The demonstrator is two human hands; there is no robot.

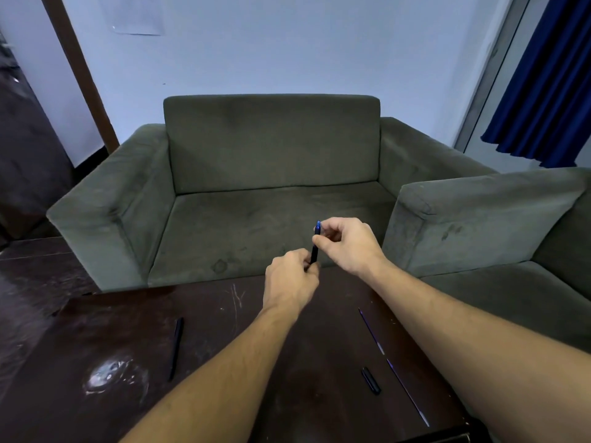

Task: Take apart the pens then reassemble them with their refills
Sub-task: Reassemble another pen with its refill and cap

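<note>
Fingers [315, 242] of both my hands pinch a slim blue plastic pen [315, 243] upright above the dark table [224, 346]; twisting unevenly risks dropping small parts among the loose refills [371, 330].

**One pen held upright, other pen parts lying on the table**

A dark blue pen [316, 243] stands nearly upright in the air above the far edge of the table, gripped at its lower end and again near its top, where a brighter blue tip shows.

A second dark pen [176, 347] lies whole on the left part of the table, pointing roughly away from the viewer.

On the right part lie two thin refills. One refill [371, 330] runs diagonally, farther away; the other refill [407, 392] continues the same slant, nearer the front edge. Just left of them lies a short dark pen piece [371, 380], apart from both.
</note>
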